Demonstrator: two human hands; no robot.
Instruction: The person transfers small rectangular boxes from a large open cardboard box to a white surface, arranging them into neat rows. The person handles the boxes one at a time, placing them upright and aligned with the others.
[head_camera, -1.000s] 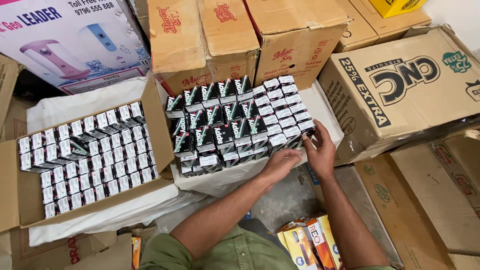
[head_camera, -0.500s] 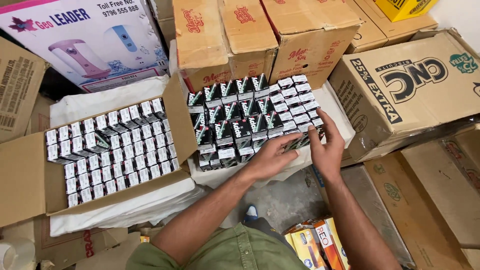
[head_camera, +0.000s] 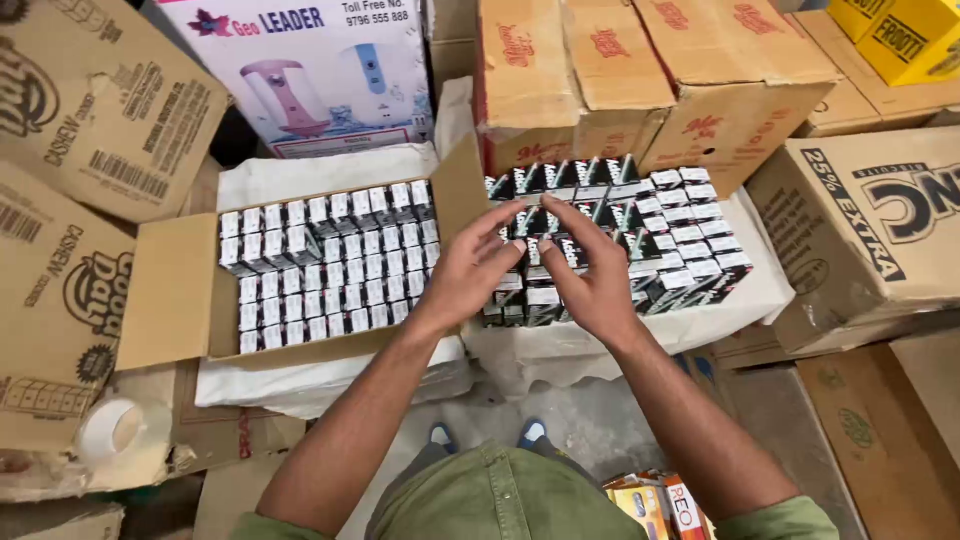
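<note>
Two hands, left hand (head_camera: 470, 275) & right hand (head_camera: 590, 280), on small cartons (head_camera: 690, 230) (brown boxes (head_camera: 640, 80) behind).

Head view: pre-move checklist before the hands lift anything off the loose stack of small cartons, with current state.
1. Left hand on the loose stack of small cartons: ok, fingers rest on its left part.
2. Right hand on the same stack: ok, fingers lie over the middle rows.
3. A carton pinched between the fingers: cannot tell, the hands cover it.
4. Stack tidy: not ok, the dark cartons in its left part lean while the white-topped ones at right sit level.
5. Open cardboard box beside it: ok, flaps open, filled with upright rows.
6. White sheet under the stack: ok, lies flat.
</note>
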